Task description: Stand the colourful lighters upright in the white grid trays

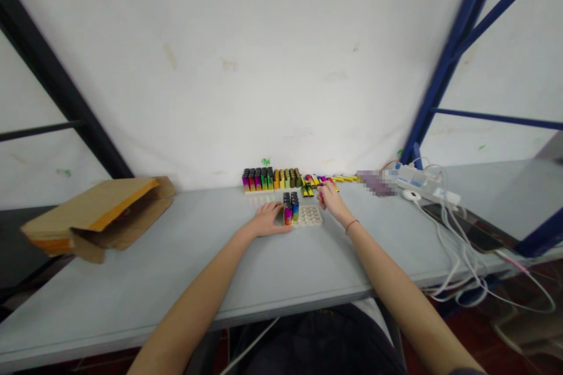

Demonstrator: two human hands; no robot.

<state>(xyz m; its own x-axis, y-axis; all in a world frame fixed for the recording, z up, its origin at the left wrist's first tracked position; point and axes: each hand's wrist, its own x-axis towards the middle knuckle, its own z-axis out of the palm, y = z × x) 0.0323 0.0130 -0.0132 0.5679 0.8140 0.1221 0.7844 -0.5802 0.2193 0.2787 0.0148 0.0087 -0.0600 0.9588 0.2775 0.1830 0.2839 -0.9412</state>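
Note:
A white tray (310,216) with round holes lies on the grey table. Colourful lighters (288,214) with black tops stand upright in its left part. My left hand (266,220) rests against the left side of the tray, thumb and fingers apart around its corner. At the loose lighters behind the tray, my right hand (331,199) has its fingers pressed together; what they hold, if anything, is too small to make out. The loose lighters (308,188) lie in a pile near the wall. Left of them stand rows of upright lighters (258,180) in another tray.
An open cardboard box (97,211) lies at the left. On the right are a power strip (422,183), tangled white cables (453,246) and a dark phone (468,228). Blue metal posts (440,70) rise behind them. The wall borders the table's back.

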